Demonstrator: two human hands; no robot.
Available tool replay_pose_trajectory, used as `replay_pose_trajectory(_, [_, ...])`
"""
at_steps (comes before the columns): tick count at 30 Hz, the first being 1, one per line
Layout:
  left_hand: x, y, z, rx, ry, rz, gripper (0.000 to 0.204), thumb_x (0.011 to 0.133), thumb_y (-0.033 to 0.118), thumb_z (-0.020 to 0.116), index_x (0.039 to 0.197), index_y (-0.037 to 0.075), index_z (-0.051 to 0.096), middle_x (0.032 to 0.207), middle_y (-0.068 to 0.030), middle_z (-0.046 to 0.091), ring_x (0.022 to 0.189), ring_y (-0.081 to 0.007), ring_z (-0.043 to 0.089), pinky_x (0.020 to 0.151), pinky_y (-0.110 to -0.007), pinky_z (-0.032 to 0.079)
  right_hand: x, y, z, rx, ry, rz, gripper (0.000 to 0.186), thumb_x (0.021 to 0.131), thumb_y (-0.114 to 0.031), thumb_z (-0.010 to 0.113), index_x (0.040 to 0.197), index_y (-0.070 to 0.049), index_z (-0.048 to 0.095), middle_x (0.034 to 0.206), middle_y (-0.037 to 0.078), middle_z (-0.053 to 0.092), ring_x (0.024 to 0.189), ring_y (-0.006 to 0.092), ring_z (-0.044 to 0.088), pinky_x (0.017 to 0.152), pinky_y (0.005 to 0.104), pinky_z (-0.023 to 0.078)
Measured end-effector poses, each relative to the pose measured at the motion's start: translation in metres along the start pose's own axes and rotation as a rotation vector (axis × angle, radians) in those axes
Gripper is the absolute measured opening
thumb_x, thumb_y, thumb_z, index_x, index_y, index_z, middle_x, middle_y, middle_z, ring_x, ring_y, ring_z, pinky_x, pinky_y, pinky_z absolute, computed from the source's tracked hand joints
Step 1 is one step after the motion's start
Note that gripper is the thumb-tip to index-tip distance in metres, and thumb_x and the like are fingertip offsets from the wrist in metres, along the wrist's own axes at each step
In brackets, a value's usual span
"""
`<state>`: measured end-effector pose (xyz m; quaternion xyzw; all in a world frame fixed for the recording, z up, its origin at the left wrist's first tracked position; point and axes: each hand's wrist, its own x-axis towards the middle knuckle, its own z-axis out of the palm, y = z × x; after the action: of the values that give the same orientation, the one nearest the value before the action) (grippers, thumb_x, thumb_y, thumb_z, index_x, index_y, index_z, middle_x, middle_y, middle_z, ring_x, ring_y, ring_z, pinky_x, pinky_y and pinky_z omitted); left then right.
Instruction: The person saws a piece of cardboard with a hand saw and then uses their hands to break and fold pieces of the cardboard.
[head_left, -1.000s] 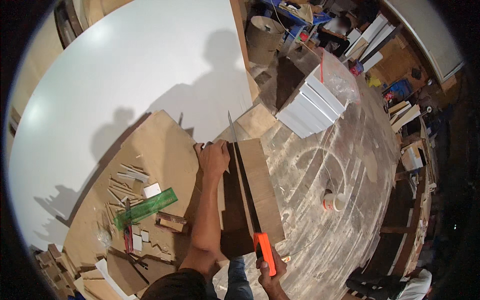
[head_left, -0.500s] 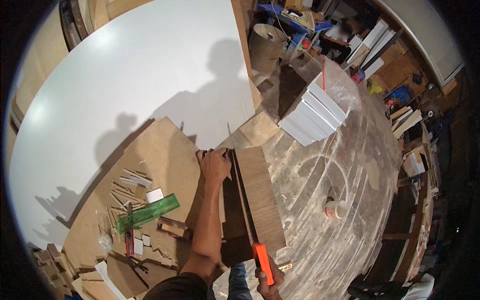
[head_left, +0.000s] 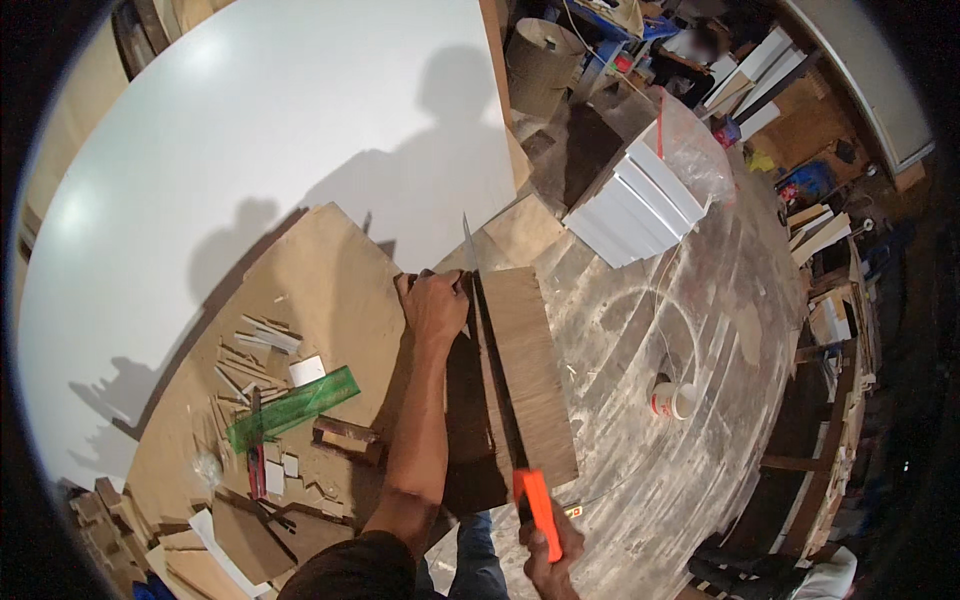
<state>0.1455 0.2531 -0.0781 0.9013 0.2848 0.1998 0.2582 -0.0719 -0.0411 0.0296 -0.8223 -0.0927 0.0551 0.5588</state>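
Note:
A handsaw with an orange handle [head_left: 540, 515] lies lengthwise over a brown wooden board [head_left: 530, 370], its tip reaching past the board's far edge. My right hand [head_left: 552, 565] is closed around that handle, low in the view. The blade [head_left: 495, 375] runs along a dark line between the lighter right part of the board and its shadowed left part. At the far end, just left of the blade, my left hand [head_left: 437, 305] presses on the board with its fingers curled at the edge. Some of those fingertips are hidden.
Left of my forearm, a plywood sheet [head_left: 325, 250] carries wood strips [head_left: 245, 365], a green ruler-like strip [head_left: 295, 408] and a red-handled tool [head_left: 257, 470]. A large white panel [head_left: 250, 100] stretches behind. Right are stacked white panels [head_left: 635, 210] and a cup [head_left: 675, 400]. Someone sits far off.
The whole view has shifted slightly, so the board, saw and hands appear higher. The saw keeps nearly the same place along the board, and both hands keep their hold.

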Motion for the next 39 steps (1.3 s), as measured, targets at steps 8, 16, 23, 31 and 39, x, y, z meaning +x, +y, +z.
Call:
replay_pose_trajectory(8, [0.010,-0.015,0.017,-0.020,-0.106,-0.050,0.018,0.089,0.014,0.062,0.091,0.001,0.074,0.088,-0.0193,0.072,0.091,-0.0341,0.068,0.100,-0.046,0.038,0.112,-0.054,0.023,-0.020,-0.061,0.211,0.060,0.096,-0.038,0.064,0.132,0.010,0.058,0.108,0.019,0.071,0.092,0.0219,0.069,0.082,0.0346,0.055])
replay_pose_trajectory(16, [0.007,0.002,-0.001,-0.232,-0.020,-0.032,0.023,0.089,0.016,0.056,0.096,0.003,0.074,0.096,-0.0201,0.073,0.099,-0.0358,0.067,0.094,-0.044,0.044,0.107,-0.092,-0.005,-0.118,0.085,0.082,0.065,0.094,-0.034,0.069,0.137,0.012,0.053,0.114,0.027,0.069,0.102,0.0260,0.069,0.090,0.0378,0.054])
replay_pose_trajectory(23, [0.007,-0.012,0.008,-0.081,0.021,0.046,0.022,0.088,0.019,0.059,0.085,0.007,0.076,0.086,-0.0176,0.073,0.089,-0.0309,0.067,0.093,-0.043,0.038,0.106,-0.088,0.016,-0.203,-0.058,-0.026,0.056,0.096,-0.026,0.069,0.138,0.008,0.053,0.127,0.027,0.065,0.105,0.0265,0.070,0.088,0.0359,0.056])
replay_pose_trajectory(31, [0.006,-0.018,0.018,-0.077,0.117,0.084,0.022,0.087,0.019,0.059,0.078,0.008,0.076,0.075,-0.0166,0.070,0.084,-0.0291,0.066,0.091,-0.043,0.036,0.089,-0.093,0.020,-0.204,-0.053,0.027,0.060,0.095,-0.031,0.065,0.135,0.012,0.054,0.117,0.027,0.067,0.107,0.0293,0.067,0.094,0.0406,0.052])
replay_pose_trajectory(39, [0.007,-0.007,0.009,-0.101,0.054,0.080,0.027,0.088,0.024,0.059,0.073,0.006,0.073,0.073,-0.0162,0.069,0.081,-0.0306,0.065,0.092,-0.044,0.034,0.072,-0.086,0.015,-0.241,-0.091,0.071,0.055,0.096,-0.026,0.066,0.134,0.012,0.054,0.111,0.025,0.069,0.089,0.0234,0.071,0.073,0.0338,0.056])
